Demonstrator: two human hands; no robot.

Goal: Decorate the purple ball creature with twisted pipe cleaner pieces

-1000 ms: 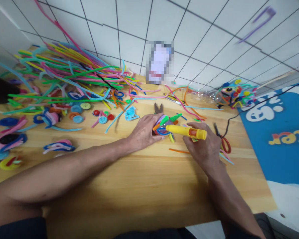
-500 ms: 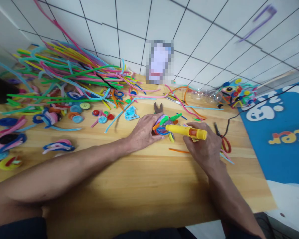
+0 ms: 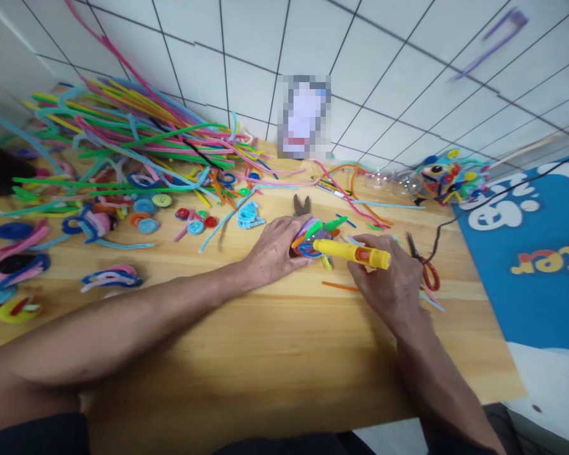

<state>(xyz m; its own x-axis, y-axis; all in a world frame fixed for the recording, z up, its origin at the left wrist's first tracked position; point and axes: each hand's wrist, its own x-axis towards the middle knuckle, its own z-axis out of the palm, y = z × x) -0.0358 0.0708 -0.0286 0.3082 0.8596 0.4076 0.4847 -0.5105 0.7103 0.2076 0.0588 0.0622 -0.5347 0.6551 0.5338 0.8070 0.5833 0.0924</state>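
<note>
My left hand (image 3: 274,251) is curled over a small multicoloured pipe-cleaner figure (image 3: 313,234) and holds it down on the wooden table (image 3: 265,341). My right hand (image 3: 389,278) grips a yellow pen-shaped glue gun (image 3: 351,253) with an orange section near its back end. The tool's tip touches the figure's front side. A green pointed piece (image 3: 336,223) sticks out of the figure to the right.
A big heap of long coloured pipe cleaners (image 3: 123,145) fills the back left, with coiled discs (image 3: 145,215) strewn in front. Pliers (image 3: 301,205) lie behind the figure. Red-handled scissors (image 3: 427,268) and a black cable (image 3: 443,224) lie at right, near a decorated plastic bottle (image 3: 431,177).
The glue gun has shifted slightly left and tilted a little toward the figure. My left hand has stayed put.
</note>
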